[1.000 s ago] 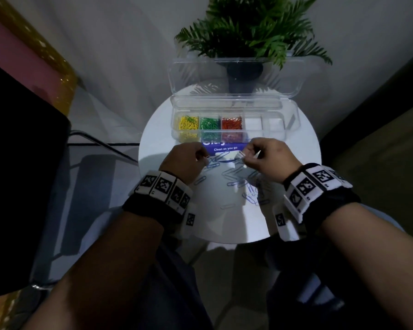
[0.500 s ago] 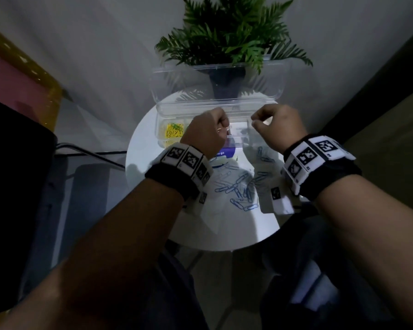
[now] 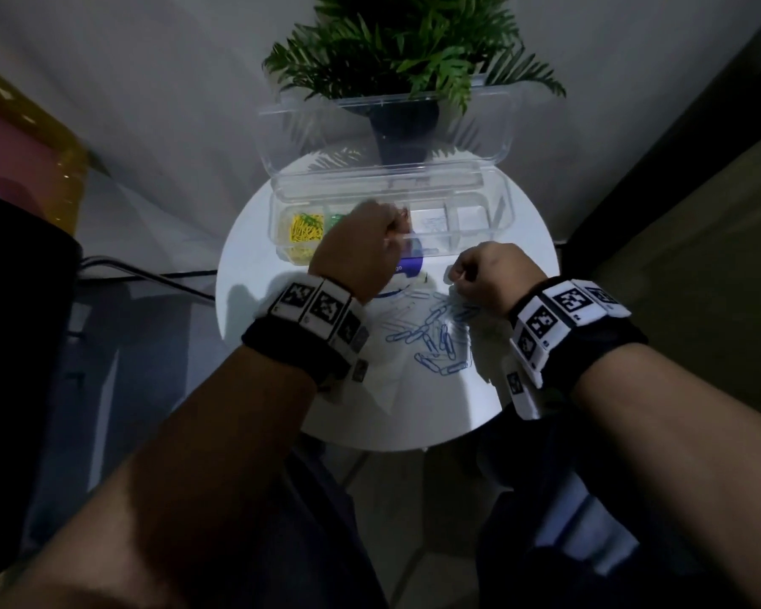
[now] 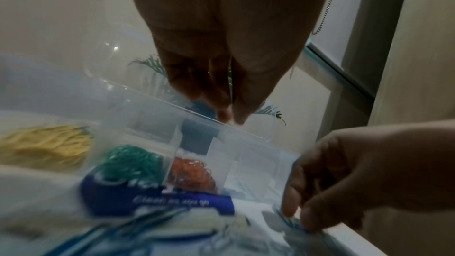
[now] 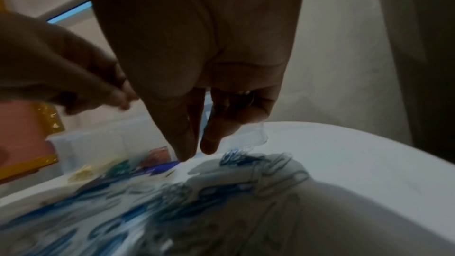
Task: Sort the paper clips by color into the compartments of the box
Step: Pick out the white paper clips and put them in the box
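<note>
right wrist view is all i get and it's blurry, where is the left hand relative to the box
observer: In the head view the left hand is over the middle compartments of the box, hiding part of its front wall.
operator: is it holding a clip
observer: Cannot tell. The left wrist view shows its fingertips pressed together and pointing down over the box, with no clip clearly visible.
operator: is the lid in the way
observer: No. The head view shows the clear lid standing open behind the box, in front of the potted plant.
</note>
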The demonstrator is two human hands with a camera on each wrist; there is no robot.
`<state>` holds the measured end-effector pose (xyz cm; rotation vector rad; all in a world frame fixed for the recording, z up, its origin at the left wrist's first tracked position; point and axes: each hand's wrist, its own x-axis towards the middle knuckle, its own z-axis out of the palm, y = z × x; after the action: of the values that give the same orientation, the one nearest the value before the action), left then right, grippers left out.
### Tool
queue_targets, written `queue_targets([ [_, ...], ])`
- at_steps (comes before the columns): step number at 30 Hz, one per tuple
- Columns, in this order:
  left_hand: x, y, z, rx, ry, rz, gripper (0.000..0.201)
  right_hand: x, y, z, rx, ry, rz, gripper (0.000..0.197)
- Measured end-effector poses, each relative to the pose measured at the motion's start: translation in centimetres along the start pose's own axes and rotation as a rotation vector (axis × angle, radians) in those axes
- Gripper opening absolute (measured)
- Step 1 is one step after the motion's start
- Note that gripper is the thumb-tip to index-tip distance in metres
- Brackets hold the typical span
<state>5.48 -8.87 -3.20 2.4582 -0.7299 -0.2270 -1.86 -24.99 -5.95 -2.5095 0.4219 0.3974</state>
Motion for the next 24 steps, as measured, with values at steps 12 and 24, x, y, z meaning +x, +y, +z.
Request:
queue_targets([
  [12,-4.4,-3.1,3.2,0.186,-0.345,-0.109,0.03,-0.2,-1.6,2.5,-0.133,-0.016,-0.036,0.012],
  [24,-4.8,-3.7,2.4,0.168,-0.387,-0.209,0.016,-1.0,-0.4,2.1,0.259,-0.001,0.053,0.021],
])
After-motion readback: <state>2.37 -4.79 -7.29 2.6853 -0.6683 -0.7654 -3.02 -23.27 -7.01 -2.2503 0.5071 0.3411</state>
